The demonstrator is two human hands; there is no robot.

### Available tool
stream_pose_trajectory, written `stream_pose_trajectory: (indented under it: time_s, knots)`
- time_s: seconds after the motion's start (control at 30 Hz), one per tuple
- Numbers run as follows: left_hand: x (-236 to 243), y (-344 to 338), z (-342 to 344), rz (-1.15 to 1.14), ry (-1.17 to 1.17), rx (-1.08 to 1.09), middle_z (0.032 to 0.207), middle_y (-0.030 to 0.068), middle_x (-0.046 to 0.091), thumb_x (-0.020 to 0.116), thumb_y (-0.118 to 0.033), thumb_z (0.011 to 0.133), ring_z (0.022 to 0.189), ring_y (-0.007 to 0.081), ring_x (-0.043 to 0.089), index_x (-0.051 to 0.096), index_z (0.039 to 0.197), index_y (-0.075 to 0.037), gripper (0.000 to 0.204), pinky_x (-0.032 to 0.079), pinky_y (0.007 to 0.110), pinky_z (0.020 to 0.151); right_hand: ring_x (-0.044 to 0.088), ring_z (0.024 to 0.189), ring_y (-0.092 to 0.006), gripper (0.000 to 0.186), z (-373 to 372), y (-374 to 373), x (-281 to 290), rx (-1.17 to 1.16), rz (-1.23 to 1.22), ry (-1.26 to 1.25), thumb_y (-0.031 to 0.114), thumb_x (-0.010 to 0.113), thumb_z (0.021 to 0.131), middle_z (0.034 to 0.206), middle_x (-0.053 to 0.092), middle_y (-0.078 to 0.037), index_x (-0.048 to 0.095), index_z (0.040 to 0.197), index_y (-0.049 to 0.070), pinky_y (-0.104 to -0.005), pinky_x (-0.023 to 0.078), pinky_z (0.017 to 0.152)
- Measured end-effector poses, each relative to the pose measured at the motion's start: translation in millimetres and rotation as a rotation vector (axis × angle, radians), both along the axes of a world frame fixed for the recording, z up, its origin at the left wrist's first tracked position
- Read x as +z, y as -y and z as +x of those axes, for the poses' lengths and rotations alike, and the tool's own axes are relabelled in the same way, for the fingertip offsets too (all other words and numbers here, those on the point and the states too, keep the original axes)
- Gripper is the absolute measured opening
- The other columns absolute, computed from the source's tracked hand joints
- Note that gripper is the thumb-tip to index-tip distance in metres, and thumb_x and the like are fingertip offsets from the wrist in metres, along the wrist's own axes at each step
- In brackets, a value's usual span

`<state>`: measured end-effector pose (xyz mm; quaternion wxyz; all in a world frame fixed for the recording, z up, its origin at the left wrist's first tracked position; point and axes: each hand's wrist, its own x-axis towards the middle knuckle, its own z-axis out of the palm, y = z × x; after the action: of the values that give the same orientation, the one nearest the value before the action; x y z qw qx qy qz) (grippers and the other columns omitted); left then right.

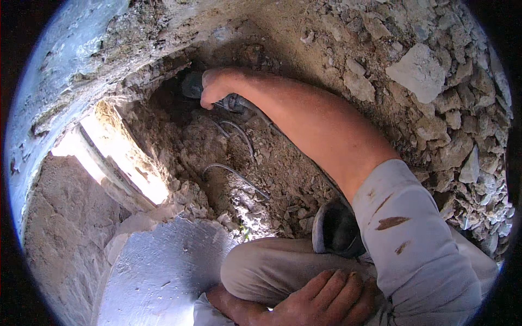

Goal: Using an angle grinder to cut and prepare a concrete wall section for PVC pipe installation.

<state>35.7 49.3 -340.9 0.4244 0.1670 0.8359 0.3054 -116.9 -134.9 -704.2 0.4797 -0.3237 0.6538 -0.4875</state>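
Observation:
My right hand (220, 85) reaches far into a dug-out hollow under a broken wall. Its fingers curl downward, closed, and what they grip is mostly hidden. A dark, rounded grey piece (192, 85) shows just beyond the fingertips. Below the wrist is a dark grey fitting or tool part (234, 102), from which a black cable (291, 142) runs along under my forearm. Low in the view, my left hand (323, 298) rests against my bent leg. The fingers there are curled together, and their tips are out of sight.
Bent grey wires (239, 176) stick out of the dirt below the hollow. A dark open-mouthed container (338, 228) stands by my knee. Broken stones (418, 72) are heaped at right. A pale blue slab (163, 271) and a bright opening with a pipe (111, 168) lie left.

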Motion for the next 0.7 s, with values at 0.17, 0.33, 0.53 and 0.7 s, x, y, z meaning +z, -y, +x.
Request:
stream_pose_trajectory:
  time_s: [0.17,0.33,0.53,0.7]
  knots:
    - [-5.1,0.1,-0.9,-0.033,-0.053,0.041,0.103,0.0149,0.062,0.066,-0.021,0.070,0.095,0.0308,0.065,0.068,0.104,-0.004,0.038,0.055,0.040,0.080,0.070,0.079,-0.0353,0.047,-4.5,-9.6,16.2,-0.061,-0.044,0.003,0.031,0.078,0.061,0.088,0.072,-0.025,0.073,0.086,-0.008,-0.0463,0.054,0.072]
    - [-6.7,-0.6,-6.2,0.013,-0.011,0.033,0.104,0.0156,0.063,0.067,-0.020,0.071,0.097,0.0310,0.066,0.067,0.102,-0.004,0.035,0.056,0.039,0.081,0.068,0.073,-0.0357,0.045,-3.7,-27.3,11.5,-0.090,-0.049,0.066,0.032,0.077,0.061,0.082,0.071,-0.025,0.072,0.082,-0.008,-0.0473,0.053,0.069]
    - [-7.0,-1.3,-5.5,-0.011,0.011,0.040,0.108,0.0162,0.064,0.067,-0.022,0.071,0.102,0.0328,0.066,0.067,0.103,-0.005,0.037,0.056,0.042,0.085,0.068,0.075,-0.0358,0.047,0.3,-18.5,6.2,-0.133,-0.026,0.076,0.033,0.077,0.061,0.081,0.071,-0.025,0.073,0.082,-0.008,-0.0477,0.052,0.068]
    - [-6.1,1.1,-7.2,-0.005,0.023,0.021,0.112,0.0179,0.064,0.066,-0.022,0.071,0.106,0.0344,0.066,0.067,0.108,-0.004,0.041,0.056,0.044,0.089,0.068,0.076,-0.0354,0.049,-7.4,-18.0,5.7,-0.099,-0.061,0.003,0.035,0.078,0.061,0.081,0.070,-0.025,0.072,0.081,-0.009,-0.0474,0.052,0.068]
